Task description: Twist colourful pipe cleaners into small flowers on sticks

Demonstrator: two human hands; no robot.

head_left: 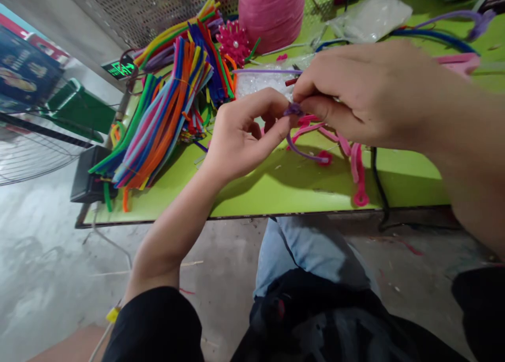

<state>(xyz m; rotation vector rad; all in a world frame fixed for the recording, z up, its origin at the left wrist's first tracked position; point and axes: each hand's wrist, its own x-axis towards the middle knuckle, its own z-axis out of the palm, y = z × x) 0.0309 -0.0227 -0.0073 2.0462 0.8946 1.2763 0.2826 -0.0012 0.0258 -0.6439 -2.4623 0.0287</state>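
Between the fingertips of both hands is a purple pipe cleaner [294, 109], bunched into a small knot. My left hand [248, 133] pinches it from the left, and my right hand [355, 96] pinches it from the right with thumb and forefinger. A thin purple strand hangs from the knot and curves down to the right, towards a pink curl [324, 158]. Behind the fingers lie pink pipe cleaner pieces [357, 167], one with a looped end near the table's front edge. My fingertips hide part of the knot.
Bundles of coloured pipe cleaners [158, 120] lie on the left of the green table [256, 193]. A pink flower [233, 42], a large pink roll [271, 14] and a clear plastic bag [369, 17] are at the back. A black cable [379, 183] runs over the front edge.
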